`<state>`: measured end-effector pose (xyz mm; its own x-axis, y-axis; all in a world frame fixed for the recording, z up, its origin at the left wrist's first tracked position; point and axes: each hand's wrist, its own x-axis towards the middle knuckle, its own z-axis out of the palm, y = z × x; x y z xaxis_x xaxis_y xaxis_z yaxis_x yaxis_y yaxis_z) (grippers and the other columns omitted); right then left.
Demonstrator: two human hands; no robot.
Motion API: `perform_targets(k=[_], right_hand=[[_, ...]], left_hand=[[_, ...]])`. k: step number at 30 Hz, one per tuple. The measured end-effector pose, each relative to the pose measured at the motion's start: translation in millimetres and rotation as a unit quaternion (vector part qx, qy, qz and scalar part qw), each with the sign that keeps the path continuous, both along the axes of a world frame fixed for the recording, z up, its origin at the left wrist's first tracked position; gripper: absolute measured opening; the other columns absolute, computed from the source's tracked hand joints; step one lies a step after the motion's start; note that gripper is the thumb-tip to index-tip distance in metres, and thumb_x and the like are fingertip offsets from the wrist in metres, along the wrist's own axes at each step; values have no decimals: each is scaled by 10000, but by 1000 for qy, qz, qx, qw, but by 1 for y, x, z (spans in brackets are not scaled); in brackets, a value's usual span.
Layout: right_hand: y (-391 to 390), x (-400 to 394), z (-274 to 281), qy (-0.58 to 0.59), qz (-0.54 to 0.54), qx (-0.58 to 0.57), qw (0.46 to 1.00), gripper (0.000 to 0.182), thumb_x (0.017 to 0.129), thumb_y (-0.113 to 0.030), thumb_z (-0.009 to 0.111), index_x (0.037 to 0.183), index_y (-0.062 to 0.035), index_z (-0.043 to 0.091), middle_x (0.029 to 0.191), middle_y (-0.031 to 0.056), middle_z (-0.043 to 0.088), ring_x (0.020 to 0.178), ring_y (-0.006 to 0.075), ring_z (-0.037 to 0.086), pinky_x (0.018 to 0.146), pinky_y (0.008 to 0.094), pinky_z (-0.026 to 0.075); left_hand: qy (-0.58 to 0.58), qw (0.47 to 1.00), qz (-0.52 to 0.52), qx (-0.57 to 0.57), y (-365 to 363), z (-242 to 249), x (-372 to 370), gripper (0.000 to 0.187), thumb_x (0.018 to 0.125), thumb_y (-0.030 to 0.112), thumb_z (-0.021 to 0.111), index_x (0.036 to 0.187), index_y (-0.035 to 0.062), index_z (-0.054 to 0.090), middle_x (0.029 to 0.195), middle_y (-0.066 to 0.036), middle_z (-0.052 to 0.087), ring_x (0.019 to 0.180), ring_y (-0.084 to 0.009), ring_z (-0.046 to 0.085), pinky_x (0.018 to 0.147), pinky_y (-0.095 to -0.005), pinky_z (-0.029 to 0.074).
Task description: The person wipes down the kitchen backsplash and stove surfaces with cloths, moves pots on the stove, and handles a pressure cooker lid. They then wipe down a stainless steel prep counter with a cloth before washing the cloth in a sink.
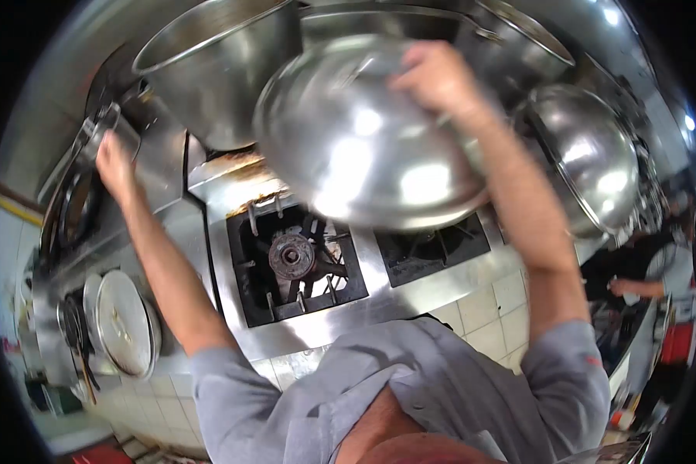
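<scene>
My right hand is closed at the upper right edge of a large, shiny, domed metal lid. The lid hangs tilted above the stove and hides part of the back burner area. Motion smears the hand and the lid's edge. Out to the far left, my left hand is closed beside a small see-through or metal container. What its fingers hold cannot be made out. Below and between my arms lies a gas burner with a black grate; a second burner is partly under the lid.
A tall steel pot stands at the back left, another pot at the back right. A rounded metal vessel is at the right. Round metal lids or trays sit lower left. Another person's arm shows far right.
</scene>
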<state>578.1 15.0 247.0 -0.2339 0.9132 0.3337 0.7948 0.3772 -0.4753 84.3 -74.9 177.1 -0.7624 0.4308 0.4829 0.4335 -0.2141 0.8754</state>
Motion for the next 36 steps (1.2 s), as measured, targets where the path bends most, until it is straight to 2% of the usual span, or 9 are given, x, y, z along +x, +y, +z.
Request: perform_targets(k=[4,10,11,13,18,20,23,30,36], right_hand=[[-68,-60,-133,13,34,-104,994,231,605,-136,696,830,-92,666,799,142,646,778,309,625,711,401,493],[-129,-143,-264,-7,158,-139,978,273,645,-71,600,910,-3,588,925,169,610,903,345,583,761,449,511],[-143,-143,-260,13,169,-109,979,251,663,-58,581,907,2,570,967,158,587,965,327,547,778,438,505],[-152,-155,-274,23,175,-72,982,236,668,-55,578,898,-5,568,964,154,584,969,320,543,791,427,497],[-156,-181,-315,61,182,11,981,228,667,-55,598,888,-3,580,895,146,586,937,305,549,768,424,501],[-158,-172,-310,60,207,-14,976,224,686,-48,590,904,2,571,912,161,572,930,312,547,783,438,486],[-157,-149,-295,78,264,-61,959,291,689,-45,602,969,-10,535,953,190,526,945,346,527,802,437,456],[-159,39,-274,125,456,-122,873,596,591,-208,777,1119,-42,558,930,198,587,889,339,581,783,423,456],[-226,364,-280,160,23,-188,969,581,666,-292,760,1156,-45,570,866,111,654,817,227,621,681,362,484]], left_hand=[[-38,995,-67,57,-136,-62,38,455,922,317,519,1314,94,465,1244,-32,527,1081,-151,494,886,-301,380],[-21,992,36,-121,-284,-195,55,422,927,363,533,1191,34,521,881,22,521,619,-58,380,501,-213,308],[13,975,117,-190,-297,-146,129,412,899,303,581,1148,-25,559,1036,-195,605,932,-286,572,829,-333,462],[-139,971,119,-152,-326,-241,78,410,892,275,598,1165,-27,548,1063,-194,613,944,-270,575,821,-334,469],[125,951,138,-247,-307,-192,154,349,886,278,613,1104,6,588,1004,-127,645,845,-220,601,791,-335,483],[63,930,60,-358,-286,-150,185,377,881,256,619,1129,-20,551,1002,-99,644,840,-224,607,773,-347,490],[-93,978,-50,-180,-231,-209,155,402,933,351,524,1207,58,493,889,26,526,581,-48,380,485,-191,331],[-118,944,-298,-82,-141,-136,375,364,916,262,575,1206,54,502,686,50,362,596,-51,319,555,-187,288],[41,723,-666,-178,-96,-124,593,296,913,156,553,1178,30,516,722,41,420,601,-41,359,531,-185,296]])
